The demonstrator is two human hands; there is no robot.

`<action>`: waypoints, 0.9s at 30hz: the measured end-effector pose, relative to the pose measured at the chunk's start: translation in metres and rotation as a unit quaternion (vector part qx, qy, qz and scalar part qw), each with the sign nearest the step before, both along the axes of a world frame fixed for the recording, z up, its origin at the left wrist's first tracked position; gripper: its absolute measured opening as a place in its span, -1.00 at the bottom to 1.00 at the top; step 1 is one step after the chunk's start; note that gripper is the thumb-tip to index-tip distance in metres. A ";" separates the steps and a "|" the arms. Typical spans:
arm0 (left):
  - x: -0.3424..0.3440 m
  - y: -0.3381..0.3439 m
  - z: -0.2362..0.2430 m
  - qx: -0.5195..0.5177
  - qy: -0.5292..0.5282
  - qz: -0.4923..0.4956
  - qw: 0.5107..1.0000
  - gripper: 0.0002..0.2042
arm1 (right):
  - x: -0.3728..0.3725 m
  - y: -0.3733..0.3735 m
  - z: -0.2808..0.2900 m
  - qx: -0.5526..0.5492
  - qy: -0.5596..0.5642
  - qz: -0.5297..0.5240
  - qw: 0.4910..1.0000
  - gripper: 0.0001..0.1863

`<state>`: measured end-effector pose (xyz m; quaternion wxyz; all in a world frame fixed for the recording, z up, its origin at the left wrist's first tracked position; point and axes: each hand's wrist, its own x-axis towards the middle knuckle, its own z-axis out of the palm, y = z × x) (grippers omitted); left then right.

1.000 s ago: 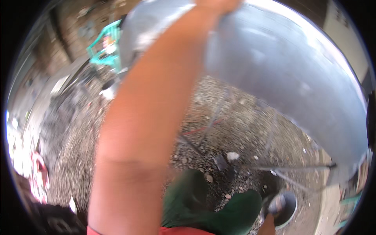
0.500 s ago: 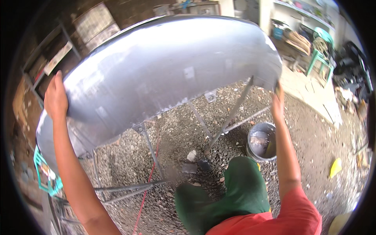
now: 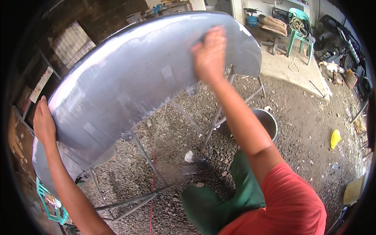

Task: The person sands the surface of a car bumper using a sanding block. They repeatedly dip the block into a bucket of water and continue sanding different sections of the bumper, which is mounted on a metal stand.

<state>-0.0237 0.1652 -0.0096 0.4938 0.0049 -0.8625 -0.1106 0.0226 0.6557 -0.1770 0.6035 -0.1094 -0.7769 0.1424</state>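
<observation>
Curved grey panel [image 3: 129,86] lies across the tube stand's [image 3: 214,119] top. Your left hand [image 3: 44,125] touches its left end, right hand [image 3: 211,58] its face; fingers' closure and hold, cannot tell.

The long curved grey panel [image 3: 129,78] is gleaming smoothly along its whitish upper edge and looking matt, faintly streaked below. The slim grey tubular stand [image 3: 125,200] is showing dull metal; the loose grey gravel [image 3: 129,172] is looking rough. The red cloth shirt [image 3: 293,199] and dark green cloth trousers [image 3: 211,207] are appearing matt, the turquoise plastic chair [image 3: 299,15] smooth.
</observation>
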 end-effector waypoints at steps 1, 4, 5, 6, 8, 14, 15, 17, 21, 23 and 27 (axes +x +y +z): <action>-0.006 0.008 -0.006 0.005 -0.003 -0.009 1.000 -0.35 | -0.018 0.037 -0.016 -0.077 0.123 -0.071 0.987 -0.19; -0.008 0.006 -0.008 0.005 0.001 -0.001 1.000 -0.36 | -0.023 -0.027 -0.012 -0.041 0.097 -0.113 0.988 -0.17; -0.007 0.001 -0.003 0.003 0.004 0.003 1.000 -0.36 | -0.009 -0.074 -0.016 0.082 -0.130 -0.212 0.965 -0.17; -0.006 -0.002 -0.001 -0.001 0.003 0.006 1.000 -0.36 | 0.002 -0.112 -0.034 0.114 -0.071 -0.016 0.991 -0.18; -0.005 -0.007 -0.002 -0.008 0.003 0.002 1.000 -0.36 | 0.012 -0.130 -0.060 0.165 -0.058 0.186 0.967 -0.18; -0.009 0.000 -0.005 0.004 0.007 0.018 1.000 -0.36 | 0.016 -0.021 -0.079 0.353 -0.142 0.131 0.915 -0.16; -0.008 -0.004 -0.004 0.005 0.005 0.021 1.000 -0.36 | 0.014 -0.029 -0.050 0.336 -0.115 0.119 0.927 -0.18; -0.012 -0.012 -0.002 -0.004 0.015 0.017 1.000 -0.36 | 0.020 -0.043 -0.025 0.309 -0.089 0.094 0.942 -0.19; -0.015 -0.007 -0.006 -0.002 0.025 0.022 0.999 -0.37 | 0.034 -0.014 -0.100 0.398 -0.203 0.186 0.875 -0.19; -0.015 -0.012 -0.002 -0.002 0.010 0.040 0.999 -0.37 | 0.023 -0.004 -0.094 0.431 -0.171 0.195 0.864 -0.20; -0.022 -0.019 -0.002 -0.004 0.013 0.034 0.999 -0.36 | 0.016 -0.014 -0.031 0.356 -0.085 0.141 0.920 -0.19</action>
